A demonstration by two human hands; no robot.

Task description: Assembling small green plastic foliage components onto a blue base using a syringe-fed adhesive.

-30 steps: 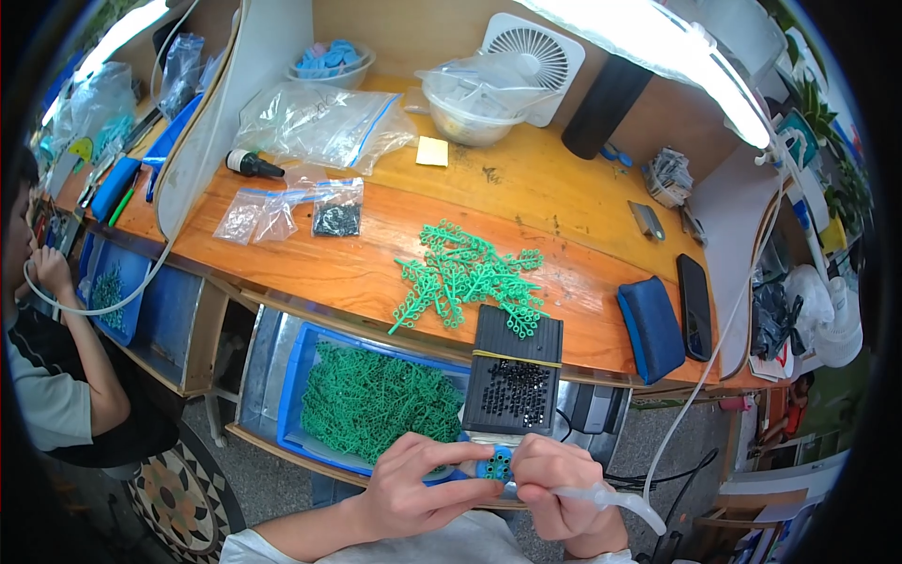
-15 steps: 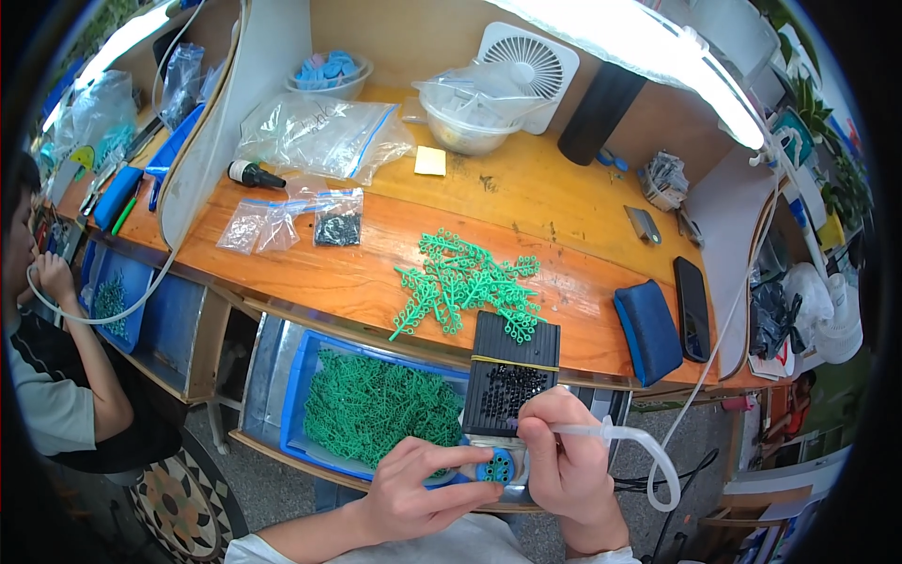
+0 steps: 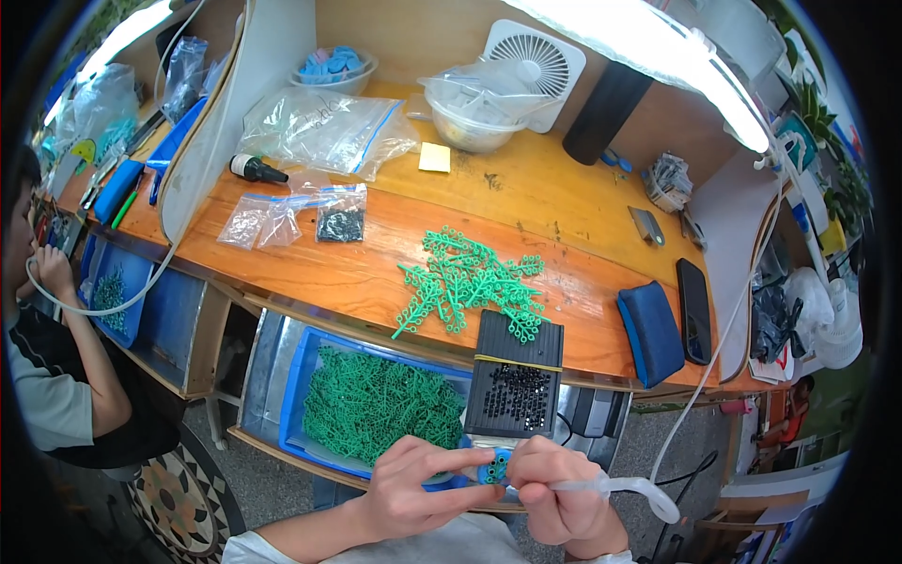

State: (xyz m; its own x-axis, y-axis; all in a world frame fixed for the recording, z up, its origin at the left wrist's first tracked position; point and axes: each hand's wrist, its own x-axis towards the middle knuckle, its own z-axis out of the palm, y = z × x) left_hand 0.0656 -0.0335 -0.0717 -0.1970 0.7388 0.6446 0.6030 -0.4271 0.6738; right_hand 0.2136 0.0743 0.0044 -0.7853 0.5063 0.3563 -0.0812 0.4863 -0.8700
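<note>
Between the thumb and fingers of my left hand [image 3: 409,491] is a small blue pad [image 3: 494,465] with a green ringed piece on it, dark dots showing in its rings. My right hand [image 3: 564,493] is closed on a vacuum pen [image 3: 601,485] with a white hose curving off to the right. Its tip is hidden by my fingers, close to the blue pad. Just beyond my hands stands a ribbed black tray [image 3: 517,376] of small black stones, with a yellow band across it. Green ringed sprigs [image 3: 470,277] lie on the bench against the tray's far end.
A blue bin [image 3: 294,399] of green sprigs sits in the open drawer at left. A blue pouch [image 3: 650,334] and a phone [image 3: 693,310] lie at right. Small bags [image 3: 340,221], a dark bottle [image 3: 257,169] and bowls [image 3: 470,127] stand farther back. Another person [image 3: 66,376] sits at left.
My right hand has come down and left with the vacuum pen, from above the tray's near corner to the blue pad. My left hand stays nearly still.
</note>
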